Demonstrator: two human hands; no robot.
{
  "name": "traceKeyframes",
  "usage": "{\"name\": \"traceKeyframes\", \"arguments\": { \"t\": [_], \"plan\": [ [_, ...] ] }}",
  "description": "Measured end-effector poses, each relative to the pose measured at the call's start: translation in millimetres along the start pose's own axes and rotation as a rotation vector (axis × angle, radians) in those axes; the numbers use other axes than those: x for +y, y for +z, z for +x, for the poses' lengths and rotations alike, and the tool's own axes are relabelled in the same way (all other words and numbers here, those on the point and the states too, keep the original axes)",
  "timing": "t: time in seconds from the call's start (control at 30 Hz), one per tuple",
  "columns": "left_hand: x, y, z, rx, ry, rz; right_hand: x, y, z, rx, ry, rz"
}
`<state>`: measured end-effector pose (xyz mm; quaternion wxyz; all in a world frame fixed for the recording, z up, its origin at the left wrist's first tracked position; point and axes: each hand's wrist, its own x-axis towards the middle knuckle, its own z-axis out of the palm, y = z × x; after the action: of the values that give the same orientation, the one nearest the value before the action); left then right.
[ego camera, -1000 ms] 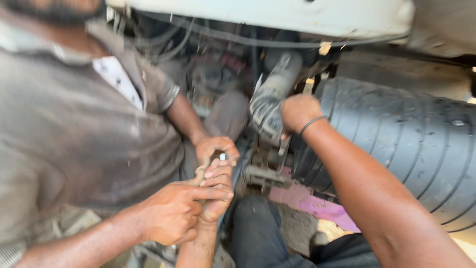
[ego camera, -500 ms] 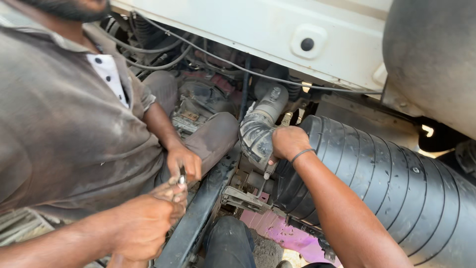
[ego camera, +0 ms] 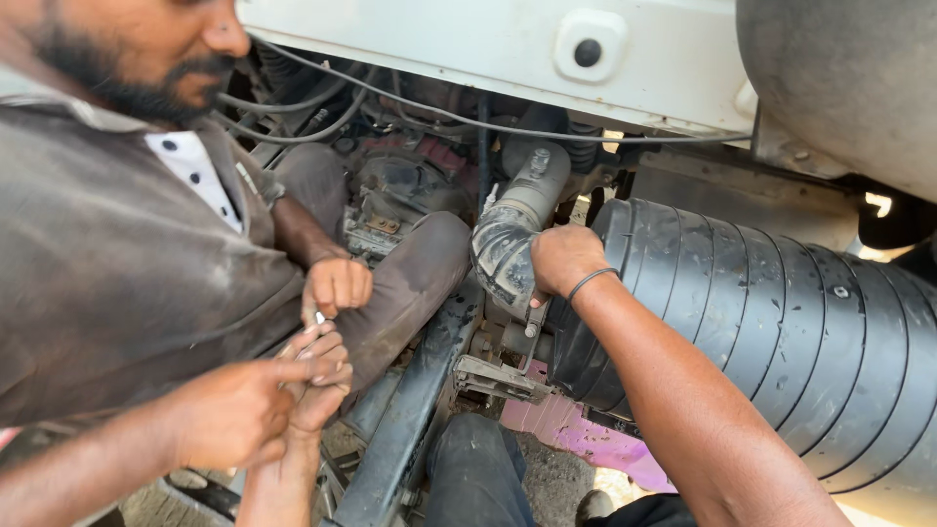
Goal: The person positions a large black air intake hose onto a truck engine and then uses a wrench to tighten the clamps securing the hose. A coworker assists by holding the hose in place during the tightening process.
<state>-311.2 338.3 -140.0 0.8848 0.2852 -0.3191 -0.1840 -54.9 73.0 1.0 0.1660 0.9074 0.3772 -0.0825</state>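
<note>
My right hand (ego camera: 566, 259), with a dark band on the wrist, grips the lower end of a dirty grey hose elbow (ego camera: 500, 249) where it meets a big black ribbed duct (ego camera: 771, 312). My left hand (ego camera: 317, 376) reaches up from the bottom edge with its fingers closed on a small metal part (ego camera: 319, 317), of which only the tip shows. A co-worker in a grey shirt holds one hand (ego camera: 234, 410) against my left hand. Their other hand (ego camera: 337, 285) is a fist just above the part.
A white vehicle body panel (ego camera: 488, 49) overhangs the engine bay with its cables and hoses (ego camera: 322, 107). A dark frame rail (ego camera: 410, 420) runs down the middle. My knee (ego camera: 478, 468) and a pink patch (ego camera: 576, 434) lie below it.
The view has shifted, so the duct and panel show more fully. My right hand stays on the hose. My left hand and the co-worker's hands remain bunched around the small part.
</note>
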Motion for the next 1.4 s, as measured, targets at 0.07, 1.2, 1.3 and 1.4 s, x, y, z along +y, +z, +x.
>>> {"name": "traceKeyframes", "arguments": {
  "t": [0.07, 1.2, 1.3, 1.4],
  "plan": [
    [-5, 24, 2, 0.120, 0.047, -0.047, 1, 3, 2, -0.007, -0.020, -0.010],
    [12, 16, 20, -0.201, -0.152, 0.576, 1, -3, -7, 0.036, -0.035, -0.007],
    [51, 63, 22, -0.406, -0.189, 1.175, 1, -2, -5, 0.011, -0.021, 0.007],
    [74, 129, 30, -0.749, -0.177, 1.937, 2, 2, -2, 0.030, -0.037, 0.005]
  ]
}}
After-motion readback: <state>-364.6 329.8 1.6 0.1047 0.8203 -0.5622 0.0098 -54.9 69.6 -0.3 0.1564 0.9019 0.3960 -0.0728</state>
